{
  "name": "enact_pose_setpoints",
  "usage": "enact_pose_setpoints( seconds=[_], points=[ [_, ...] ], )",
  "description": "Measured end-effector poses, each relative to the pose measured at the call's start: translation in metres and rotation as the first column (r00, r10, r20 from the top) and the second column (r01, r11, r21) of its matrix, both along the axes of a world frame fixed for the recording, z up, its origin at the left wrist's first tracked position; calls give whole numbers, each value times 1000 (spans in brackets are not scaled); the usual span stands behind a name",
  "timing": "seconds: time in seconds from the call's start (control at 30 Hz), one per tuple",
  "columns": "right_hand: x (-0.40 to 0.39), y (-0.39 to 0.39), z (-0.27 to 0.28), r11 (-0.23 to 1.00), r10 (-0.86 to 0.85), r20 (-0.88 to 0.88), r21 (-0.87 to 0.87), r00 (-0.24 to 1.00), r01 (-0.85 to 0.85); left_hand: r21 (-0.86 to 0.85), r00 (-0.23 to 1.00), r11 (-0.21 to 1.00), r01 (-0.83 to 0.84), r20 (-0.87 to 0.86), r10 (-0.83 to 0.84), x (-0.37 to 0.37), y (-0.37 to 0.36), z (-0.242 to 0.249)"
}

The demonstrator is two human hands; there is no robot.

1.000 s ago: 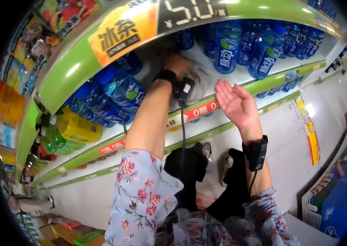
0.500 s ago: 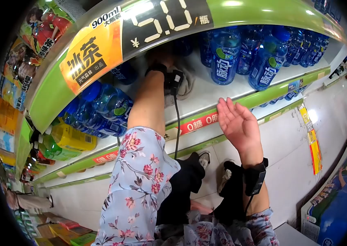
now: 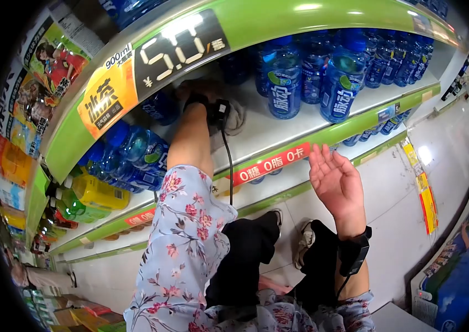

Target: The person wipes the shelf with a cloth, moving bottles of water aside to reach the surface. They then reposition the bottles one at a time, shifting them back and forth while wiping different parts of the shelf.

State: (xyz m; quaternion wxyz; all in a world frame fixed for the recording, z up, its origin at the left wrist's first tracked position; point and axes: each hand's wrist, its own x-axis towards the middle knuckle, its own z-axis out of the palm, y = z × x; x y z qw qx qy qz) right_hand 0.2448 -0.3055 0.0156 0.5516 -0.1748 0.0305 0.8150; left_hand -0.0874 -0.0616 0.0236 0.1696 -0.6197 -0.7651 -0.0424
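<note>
My left hand (image 3: 204, 89) reaches deep into the shelf, under the curved price rail, where shadow covers most of its fingers. A grey cloth (image 3: 236, 119) bunches out beside its wrist on the white shelf board, and the hand appears closed on it. A black strap and a small device with a cable sit at that wrist. Blue drink bottles (image 3: 284, 91) stand upright to the right of the cloth; others (image 3: 140, 149) are left of my forearm. My right hand (image 3: 337, 182), palm up with fingers extended, is just in front of the shelf's green edge, holding nothing.
A green price rail (image 3: 279, 16) arches over the shelf opening. Yellow and green bottles (image 3: 99, 191) stand at the left. A red label strip (image 3: 270, 164) runs along the shelf front. Tiled floor (image 3: 389, 188) and a blue printed display (image 3: 461, 282) are to the right.
The view has shifted, so the shelf and bottles appear farther left. My right hand has moved right and slightly down relative to the shelf edge. My left hand stays inside the shelf by the cloth.
</note>
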Motion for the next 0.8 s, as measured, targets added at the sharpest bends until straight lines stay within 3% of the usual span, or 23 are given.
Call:
enact_pose_setpoints(
  seconds=[0.2, 0.37, 0.47, 0.5, 0.6, 0.63, 0.67, 0.7, 0.77, 0.8],
  points=[
    [9, 1, 1, 999, -38, -12, 37, 999, 38, -95, 999, 995, -41, -17, 39, 23, -36, 18],
    [1, -2, 2, 999, -4, -39, 34, 999, 5, -180, 987, 982, 54, -142, -80, 11, -29, -10],
    [0, 2, -2, 999, -5, -70, 36, 998, 8, -323, 998, 944, 61, 30, -55, 28, -64, 18],
    [0, 3, -4, 999, -12, -67, 36, 998, 15, -335, 989, 935, 118, -46, -141, 22, -62, 11],
    [-2, 6, -9, 999, -26, -70, 40, 997, 29, -146, 904, 988, 42, 427, 24, 22, -80, 8],
    [-3, 6, -9, 999, -33, -71, 41, 997, 36, -136, 705, 989, 63, 707, 53, 31, -97, 20],
    [-5, 6, -9, 999, -40, -68, 25, 997, 42, -118, 428, 992, 43, 899, 88, 41, -114, 32],
    [-6, 6, -8, 999, -50, -62, 10, 997, 51, -5, 107, 1000, 16, 994, 3, 43, -117, 27],
    [-8, 6, -8, 999, -54, -66, -7, 996, 54, 4, -445, 990, -142, 893, -67, 48, -118, 23],
    [-10, 7, -9, 999, -48, -75, -9, 996, 48, -108, -646, 971, -212, 762, -57, 55, -119, 29]
  ],
)
